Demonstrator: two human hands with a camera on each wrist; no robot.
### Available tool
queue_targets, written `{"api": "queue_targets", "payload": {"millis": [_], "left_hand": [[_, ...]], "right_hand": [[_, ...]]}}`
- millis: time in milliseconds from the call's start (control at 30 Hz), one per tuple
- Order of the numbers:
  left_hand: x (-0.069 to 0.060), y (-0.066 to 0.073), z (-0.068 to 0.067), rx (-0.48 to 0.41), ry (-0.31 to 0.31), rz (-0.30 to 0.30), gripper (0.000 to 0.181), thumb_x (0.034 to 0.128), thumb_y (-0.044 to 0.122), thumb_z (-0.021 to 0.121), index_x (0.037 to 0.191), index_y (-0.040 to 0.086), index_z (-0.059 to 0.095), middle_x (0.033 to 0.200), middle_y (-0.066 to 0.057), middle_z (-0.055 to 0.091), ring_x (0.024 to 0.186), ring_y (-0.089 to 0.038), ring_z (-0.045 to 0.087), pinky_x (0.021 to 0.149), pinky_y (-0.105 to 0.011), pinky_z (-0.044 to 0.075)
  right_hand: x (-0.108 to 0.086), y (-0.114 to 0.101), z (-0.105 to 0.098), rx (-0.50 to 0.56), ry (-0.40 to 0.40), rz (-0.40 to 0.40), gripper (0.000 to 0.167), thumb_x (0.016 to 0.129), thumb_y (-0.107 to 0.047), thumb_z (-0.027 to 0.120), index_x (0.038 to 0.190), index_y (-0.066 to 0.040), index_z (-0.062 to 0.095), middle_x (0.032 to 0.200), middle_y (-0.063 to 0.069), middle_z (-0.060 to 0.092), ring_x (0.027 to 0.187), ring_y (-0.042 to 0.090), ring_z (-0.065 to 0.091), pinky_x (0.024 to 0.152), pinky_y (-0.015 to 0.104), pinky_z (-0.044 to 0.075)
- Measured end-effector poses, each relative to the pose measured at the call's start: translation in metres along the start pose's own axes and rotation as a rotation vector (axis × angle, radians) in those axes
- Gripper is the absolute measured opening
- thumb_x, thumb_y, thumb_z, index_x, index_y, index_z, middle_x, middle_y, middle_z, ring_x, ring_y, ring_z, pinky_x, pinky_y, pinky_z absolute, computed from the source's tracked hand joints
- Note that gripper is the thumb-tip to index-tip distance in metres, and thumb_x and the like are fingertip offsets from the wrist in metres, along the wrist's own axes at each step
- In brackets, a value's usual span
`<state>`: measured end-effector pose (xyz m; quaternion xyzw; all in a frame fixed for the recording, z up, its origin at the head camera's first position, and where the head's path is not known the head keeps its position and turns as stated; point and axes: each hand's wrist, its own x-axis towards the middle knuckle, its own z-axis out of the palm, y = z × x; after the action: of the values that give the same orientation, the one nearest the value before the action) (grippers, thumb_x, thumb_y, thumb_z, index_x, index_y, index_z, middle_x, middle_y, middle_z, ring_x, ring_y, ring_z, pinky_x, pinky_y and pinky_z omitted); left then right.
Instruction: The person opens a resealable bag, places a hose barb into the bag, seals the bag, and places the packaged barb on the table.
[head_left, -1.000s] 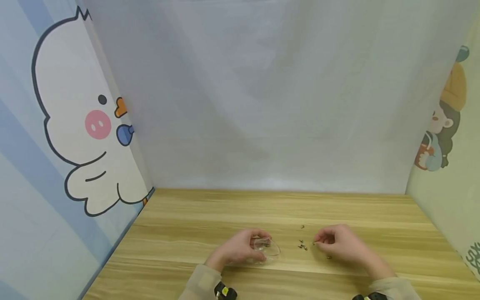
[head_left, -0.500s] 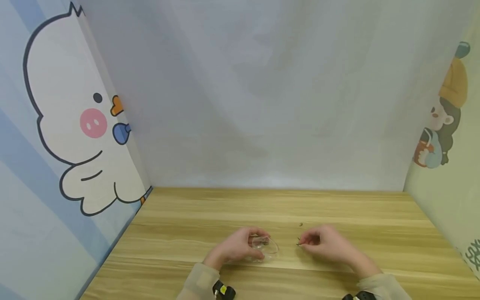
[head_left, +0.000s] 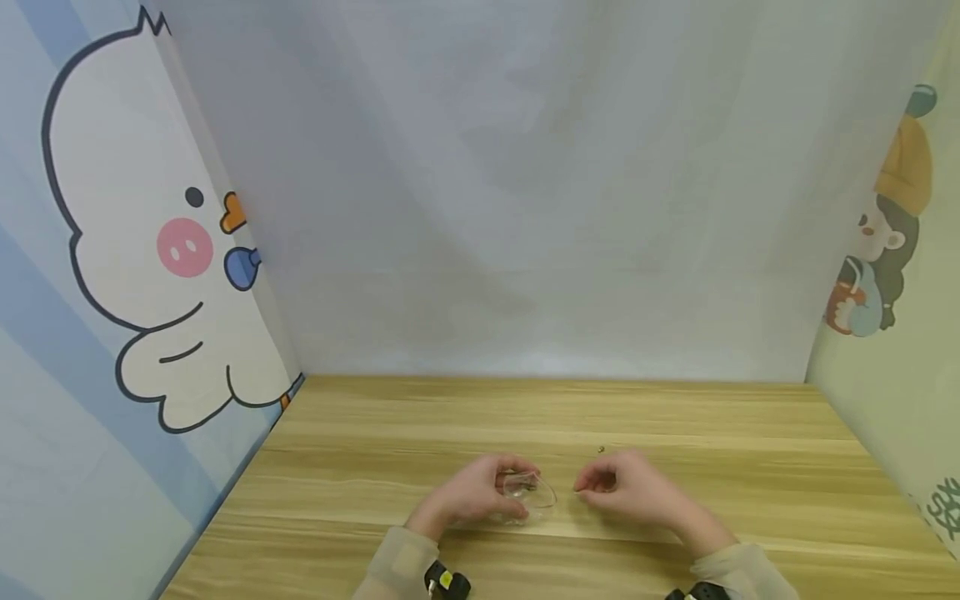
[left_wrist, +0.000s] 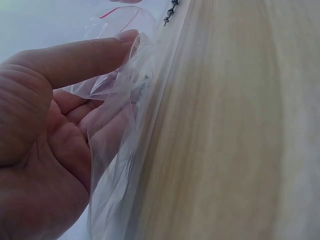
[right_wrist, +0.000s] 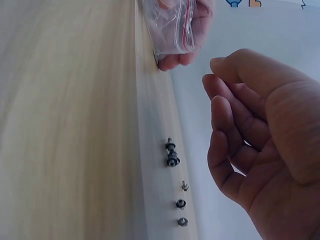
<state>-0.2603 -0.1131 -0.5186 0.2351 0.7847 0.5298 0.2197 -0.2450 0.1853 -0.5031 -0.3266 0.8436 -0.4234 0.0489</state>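
Note:
My left hand (head_left: 476,496) grips a clear plastic zip bag (head_left: 543,493) and keeps its mouth spread toward the right. In the left wrist view the thumb lies over the bag's film (left_wrist: 112,135), and a red seal line crosses its top. Small metal pieces show dimly inside the bag. To its right, my right hand (head_left: 637,492) has thumb and index fingertips together, pinching what seems to be a tiny screw, mostly hidden by the fingers. Several small dark screws (right_wrist: 172,159) lie on the table below that hand in the right wrist view.
One screw (head_left: 601,449) lies apart, farther back on the wood-grain table (head_left: 420,417). A pale curtain (head_left: 525,250) rises behind the table, with printed side walls at left and right.
My right hand has moved left across the loose screws toward the bag's mouth, its fingertips staying together. My left hand and the bag hold nearly still, while the head view shifted slightly.

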Motion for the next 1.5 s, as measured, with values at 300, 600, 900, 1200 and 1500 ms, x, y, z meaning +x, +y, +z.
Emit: {"api": "queue_targets", "payload": {"millis": [300,600,900,1200,1500], "left_hand": [[0.0,0.0,0.001,0.013,-0.009,0.007,0.061,0.0835,-0.003,0.086,0.14,0.008,0.067,0.139,-0.001,0.07,0.134,-0.021,0.062,0.114,-0.034,0.048],[-0.001,-0.002,0.001,-0.051,-0.008,0.0,0.065,0.082,-0.006,0.085,0.142,0.006,0.062,0.143,-0.005,0.065,0.137,-0.027,0.059,0.11,-0.034,0.051],[-0.003,-0.001,0.001,-0.057,0.006,0.002,0.062,0.0813,-0.008,0.085,0.137,0.008,0.064,0.139,-0.004,0.067,0.133,-0.026,0.062,0.107,-0.033,0.054],[-0.001,-0.003,0.0,-0.076,-0.004,-0.005,0.059,0.0828,-0.008,0.084,0.137,0.008,0.065,0.137,-0.003,0.069,0.133,-0.026,0.063,0.106,-0.032,0.055],[0.0,-0.003,-0.002,-0.079,-0.011,0.001,0.058,0.0839,-0.008,0.084,0.136,0.007,0.064,0.137,-0.005,0.068,0.135,-0.028,0.062,0.106,-0.034,0.055]], "right_hand": [[0.007,-0.01,0.008,0.009,-0.012,-0.014,0.006,0.093,-0.009,0.082,0.097,-0.013,0.08,0.087,-0.013,0.074,0.079,0.002,0.065,0.072,0.025,0.059],[0.01,-0.016,0.013,0.034,-0.012,-0.024,0.006,0.093,-0.009,0.082,0.097,-0.013,0.081,0.089,-0.012,0.076,0.08,0.003,0.067,0.073,0.026,0.061],[0.01,-0.015,0.018,0.036,-0.001,-0.046,0.007,0.093,-0.008,0.082,0.095,-0.015,0.08,0.087,-0.012,0.075,0.079,0.003,0.067,0.072,0.026,0.061],[0.012,-0.016,0.023,0.021,0.024,-0.047,0.007,0.093,-0.007,0.081,0.095,-0.013,0.081,0.085,-0.014,0.074,0.077,0.002,0.067,0.07,0.025,0.06],[0.016,-0.021,0.03,0.025,0.056,-0.028,0.005,0.093,-0.007,0.08,0.098,-0.006,0.08,0.09,-0.01,0.076,0.079,0.003,0.068,0.074,0.026,0.061]]}}
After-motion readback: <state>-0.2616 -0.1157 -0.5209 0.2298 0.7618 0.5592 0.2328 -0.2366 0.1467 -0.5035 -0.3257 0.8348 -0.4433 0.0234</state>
